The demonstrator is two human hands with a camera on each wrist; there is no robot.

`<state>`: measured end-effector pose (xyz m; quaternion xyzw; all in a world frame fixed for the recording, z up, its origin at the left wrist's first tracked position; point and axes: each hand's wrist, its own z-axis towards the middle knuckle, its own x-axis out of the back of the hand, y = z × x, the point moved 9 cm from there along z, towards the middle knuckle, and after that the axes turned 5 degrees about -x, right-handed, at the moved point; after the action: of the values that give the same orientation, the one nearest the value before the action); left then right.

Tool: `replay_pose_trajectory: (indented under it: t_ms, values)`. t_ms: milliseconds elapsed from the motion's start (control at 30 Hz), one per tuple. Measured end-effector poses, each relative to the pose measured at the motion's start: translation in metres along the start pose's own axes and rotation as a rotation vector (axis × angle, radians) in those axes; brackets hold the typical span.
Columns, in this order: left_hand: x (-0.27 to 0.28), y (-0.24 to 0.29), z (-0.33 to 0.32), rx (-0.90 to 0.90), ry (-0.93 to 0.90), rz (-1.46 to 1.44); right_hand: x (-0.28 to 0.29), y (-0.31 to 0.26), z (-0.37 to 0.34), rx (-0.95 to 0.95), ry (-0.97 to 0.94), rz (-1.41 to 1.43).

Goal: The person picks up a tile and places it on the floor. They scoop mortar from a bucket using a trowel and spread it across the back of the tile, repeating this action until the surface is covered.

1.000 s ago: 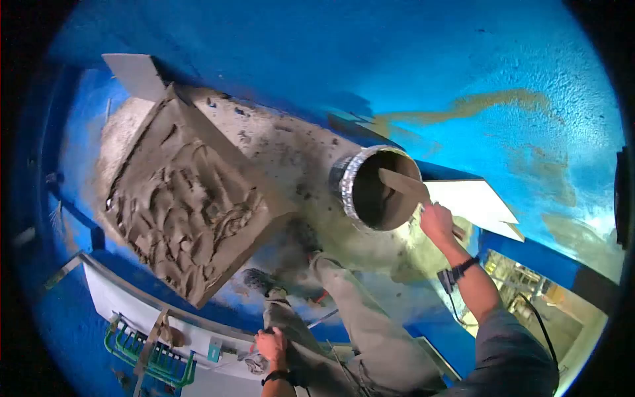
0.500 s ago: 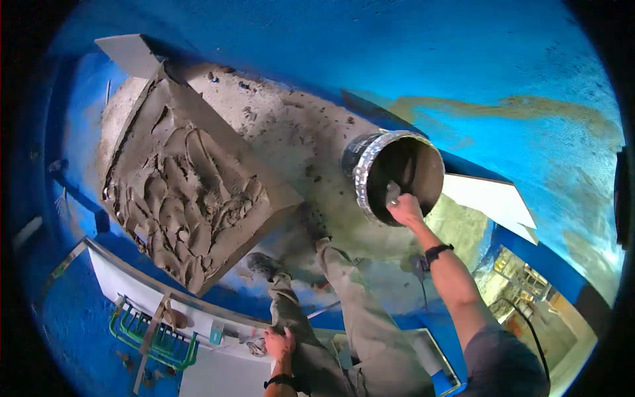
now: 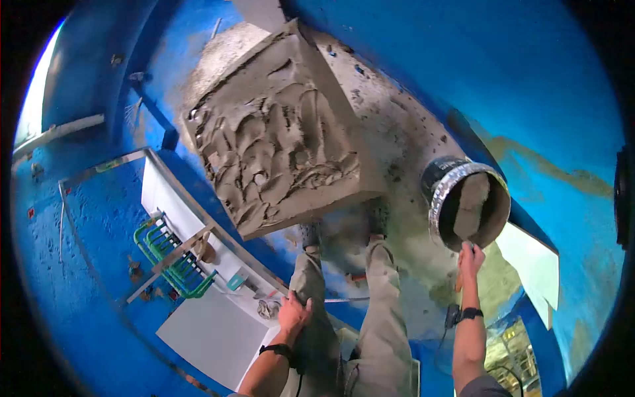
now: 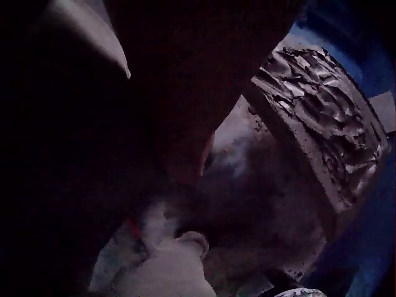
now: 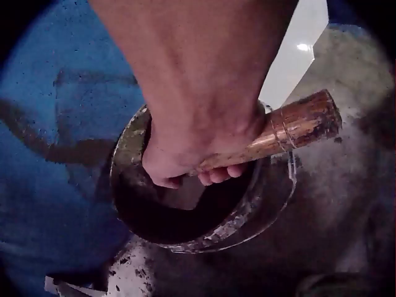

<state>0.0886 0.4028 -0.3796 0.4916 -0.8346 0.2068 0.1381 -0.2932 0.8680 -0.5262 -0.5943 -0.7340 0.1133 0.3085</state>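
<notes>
My right hand (image 3: 471,257) grips the wooden handle (image 5: 297,124) of a trowel at the mouth of a bucket (image 3: 439,198). Its long blade (image 3: 471,206) is coated with grey-brown mortar and lies across the opening, over the dark inside. Mortar is smeared around the bucket's rim. Down at the lower middle, my left hand (image 3: 293,312) rests on my left leg (image 3: 309,278), holding nothing. Ahead of my feet stands a large block (image 3: 331,205), its top spread with thick, ridged mortar (image 3: 264,145). The left wrist view is dark, with part of that block at its right.
Behind the bucket rises a blue wall (image 3: 555,99), with a white panel (image 3: 529,264) leaning at the right. Green pipes (image 3: 173,261) and a white board (image 3: 205,337) are at lower left. A grey board (image 3: 261,12) stands beyond the block.
The trowel went down into the bucket and has come up with mortar on its blade. The head view has turned, shifting block and bucket rightward. My left hand stays on the leg.
</notes>
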Motion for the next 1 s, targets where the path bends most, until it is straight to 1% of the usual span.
replay_pose_trajectory:
  t_ms: [67, 100, 167, 267, 300, 367, 433, 500, 567, 633, 700, 767, 833, 867, 933, 967, 1000]
  values:
    - [0.006, -0.011, 0.003, 0.031, 0.023, -0.026, 0.015, -0.011, -0.015, 0.073, 0.120, -0.053]
    - [0.005, -0.017, 0.009, 0.037, 0.037, -0.026, 0.021, -0.012, -0.020, 0.088, 0.110, -0.058]
    - [0.006, -0.023, 0.017, 0.041, 0.055, -0.047, 0.039, -0.019, -0.033, 0.141, 0.217, -0.181]
    - [0.013, -0.021, 0.029, 0.029, 0.047, -0.090, 0.041, -0.037, -0.062, 0.205, 0.227, -0.252]
    - [0.017, -0.022, 0.031, 0.033, 0.077, -0.109, 0.037, -0.044, -0.073, 0.227, 0.223, -0.261]
    - [0.023, -0.025, 0.033, 0.036, 0.100, -0.153, 0.014, -0.058, -0.101, 0.306, 0.168, -0.295]
    - [0.035, -0.031, 0.035, 0.050, 0.135, -0.186, -0.032, -0.085, -0.142, 0.306, 0.133, -0.295]
    - [0.036, -0.041, 0.041, 0.055, 0.161, -0.195, -0.090, -0.099, -0.171, 0.305, 0.096, -0.293]
    - [0.033, -0.053, 0.048, 0.060, 0.189, -0.198, -0.150, -0.106, -0.192, 0.399, 0.080, -0.253]
    - [0.030, -0.065, 0.056, 0.081, 0.209, -0.212, -0.221, -0.113, -0.205, 0.521, -0.030, -0.294]
    - [0.034, -0.074, 0.059, 0.091, 0.188, -0.248, -0.300, -0.120, -0.219, 0.640, -0.032, -0.233]
    - [0.039, -0.083, 0.060, 0.116, 0.177, -0.284, -0.383, -0.128, -0.227, 0.618, -0.129, -0.243]
    - [0.035, -0.094, 0.064, 0.114, 0.149, -0.308, -0.453, -0.141, -0.221, 0.787, -0.119, -0.393]
    - [0.031, -0.101, 0.064, 0.118, 0.152, -0.338, -0.474, -0.153, -0.226, 0.797, -0.118, -0.410]
    - [0.034, -0.111, 0.069, 0.109, 0.158, -0.381, -0.512, -0.185, -0.258, 1.009, -0.057, -0.631]
    - [0.035, -0.115, 0.066, 0.121, 0.131, -0.393, -0.514, -0.189, -0.266, 1.022, -0.052, -0.642]
    - [0.034, -0.118, 0.066, 0.137, 0.105, -0.410, -0.512, -0.192, -0.265, 0.967, -0.075, -0.633]
